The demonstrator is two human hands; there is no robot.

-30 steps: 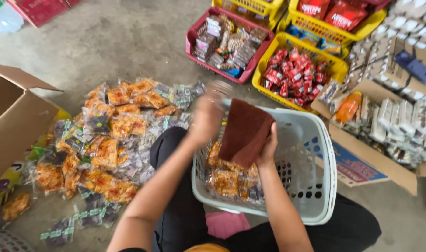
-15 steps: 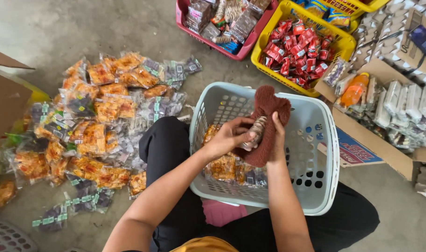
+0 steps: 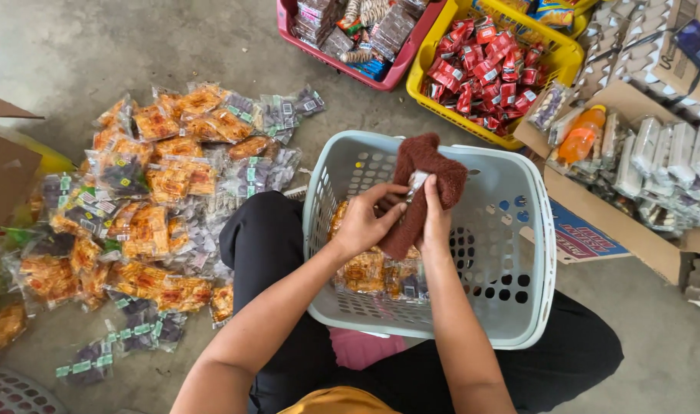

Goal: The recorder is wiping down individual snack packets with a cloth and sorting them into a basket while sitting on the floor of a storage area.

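I sit on the floor with a pale blue laundry-style basket (image 3: 530, 253) on my lap. Over it, my right hand (image 3: 436, 218) grips a brown-red cloth (image 3: 427, 165) wrapped around a small clear snack packet (image 3: 417, 182). My left hand (image 3: 365, 222) holds the packet's near end against the cloth. Several orange snack packets (image 3: 365, 270) lie in the bottom of the basket under my hands.
A spread of orange and dark snack packets (image 3: 158, 192) covers the floor at left, beside an open cardboard box (image 3: 5, 176). Behind stand a red basket (image 3: 358, 31), a yellow basket of red packets (image 3: 488, 65) and a cardboard box of wrapped goods (image 3: 641, 161) at right.
My left hand came in from the pile on the left and brought a packet to the cloth. Both hands now hold it over the basket, and the view has tilted nearer.
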